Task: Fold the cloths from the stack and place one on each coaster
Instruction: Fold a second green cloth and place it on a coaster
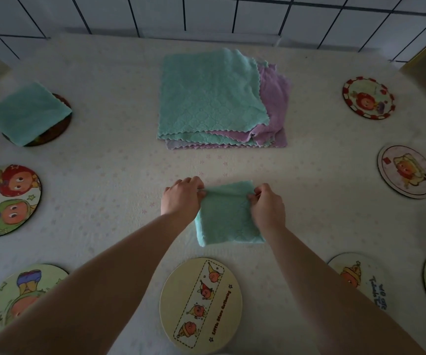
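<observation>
left hand (181, 196) + right hand (267, 203): pinching far corners of folded teal cloth (228, 219) | lying between stack (214, 98) and yellow coaster (200, 304)

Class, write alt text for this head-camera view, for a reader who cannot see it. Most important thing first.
Both hands, left hand and right hand, pinch the far corners of a folded teal cloth on a pale table. Beyond it lies a stack of teal and purple cloths. Round cartoon coasters ring the table; only the far-left coaster holds a folded cloth.

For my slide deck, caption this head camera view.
Both hands, left and right, pinch a folded teal cloth near the cloth stack; one coaster already covered.
</observation>
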